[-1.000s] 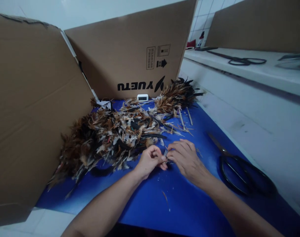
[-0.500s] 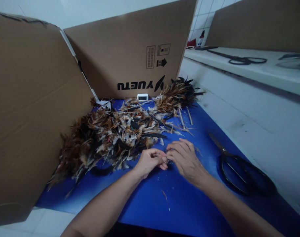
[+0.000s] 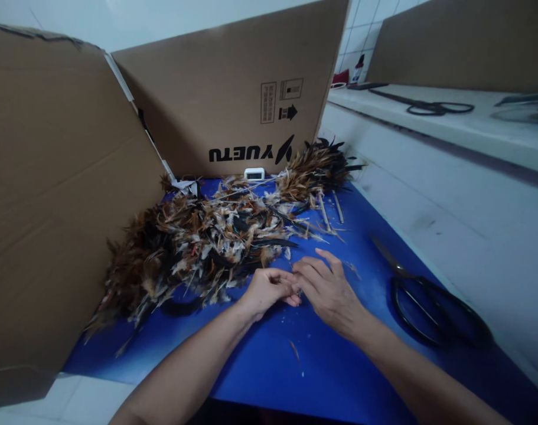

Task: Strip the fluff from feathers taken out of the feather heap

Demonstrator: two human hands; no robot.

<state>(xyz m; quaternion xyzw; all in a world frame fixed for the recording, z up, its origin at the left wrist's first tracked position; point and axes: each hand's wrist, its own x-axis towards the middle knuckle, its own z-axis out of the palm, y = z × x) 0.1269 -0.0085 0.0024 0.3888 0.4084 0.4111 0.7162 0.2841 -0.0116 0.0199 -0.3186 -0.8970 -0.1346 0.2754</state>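
Note:
My left hand (image 3: 273, 290) is closed in a pinch over the blue tabletop (image 3: 331, 372), around something too small to make out. Against its fingertips, my right hand (image 3: 326, 289) is closed too, thumb and fingers together at the same spot, with the index finger lifted a little. What lies between the fingertips is mostly hidden. Just beyond and left of the hands spreads a large pile of brown, black and white feathers (image 3: 215, 236). A thin loose feather (image 3: 296, 354) lies on the blue surface nearer to me.
Large black-handled scissors (image 3: 432, 310) lie at the right. Behind the pile are a feather bundle (image 3: 315, 168), thin sticks (image 3: 324, 212) and a small white digital display (image 3: 254, 174). Cardboard panels (image 3: 224, 88) stand at the back and left. A ledge (image 3: 455, 127) at the right holds more scissors (image 3: 437, 108).
My right hand has shifted slightly left and its index finger has risen. My left hand stays almost in place. The view has moved slightly.

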